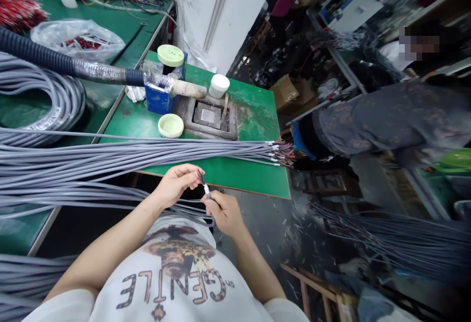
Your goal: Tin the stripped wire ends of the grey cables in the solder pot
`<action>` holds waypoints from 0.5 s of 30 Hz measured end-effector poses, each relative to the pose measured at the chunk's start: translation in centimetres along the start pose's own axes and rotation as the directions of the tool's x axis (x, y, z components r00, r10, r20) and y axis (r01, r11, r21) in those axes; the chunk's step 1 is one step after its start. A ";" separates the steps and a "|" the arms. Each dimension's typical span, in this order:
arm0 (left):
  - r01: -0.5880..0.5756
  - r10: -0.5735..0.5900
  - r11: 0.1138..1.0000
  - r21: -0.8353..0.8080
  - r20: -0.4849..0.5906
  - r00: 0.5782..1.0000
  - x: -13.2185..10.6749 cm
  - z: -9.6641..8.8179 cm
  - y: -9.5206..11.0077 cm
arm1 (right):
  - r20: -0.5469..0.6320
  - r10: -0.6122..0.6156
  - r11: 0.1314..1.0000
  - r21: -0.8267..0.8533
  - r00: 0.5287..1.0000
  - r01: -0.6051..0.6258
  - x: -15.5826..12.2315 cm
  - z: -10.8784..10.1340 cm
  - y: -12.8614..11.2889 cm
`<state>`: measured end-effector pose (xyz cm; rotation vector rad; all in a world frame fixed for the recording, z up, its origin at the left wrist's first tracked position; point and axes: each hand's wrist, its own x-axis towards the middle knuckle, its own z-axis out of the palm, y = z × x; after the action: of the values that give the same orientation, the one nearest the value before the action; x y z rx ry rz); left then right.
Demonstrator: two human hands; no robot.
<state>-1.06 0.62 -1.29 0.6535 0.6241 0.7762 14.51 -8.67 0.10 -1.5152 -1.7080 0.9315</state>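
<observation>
My right hand (222, 210) is closed round the end of a grey multi-core cable (207, 195), just below a white sleeve (206, 189). Thin coloured wires (201, 177) fan out of that end, and my left hand (182, 180) pinches their tips between thumb and fingers. Both hands are in front of my body at the near edge of the green table. Just beyond them a bundle of grey cables (165, 154) lies across the table, its stripped ends with coloured wires (285, 152) at the right.
A solder pot (208, 116) is set in the table under a flexible duct nozzle (189, 89). Around it stand a white jar (219, 85), a pale green dish (170, 125) and a blue box (158, 97). Coiled grey cable (69, 101) lies left. Co-workers are at the right.
</observation>
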 end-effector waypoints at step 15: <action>-0.150 0.141 0.989 0.010 0.291 0.946 0.3 -1.0 -0.1 | 0.055 -0.104 0.993 0.054 0.993 0.101 0.0 0.3 0.1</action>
<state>-1.53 1.12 -2.04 0.8321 0.3226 0.7899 14.29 -8.65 -0.18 -1.3658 -1.7720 0.9660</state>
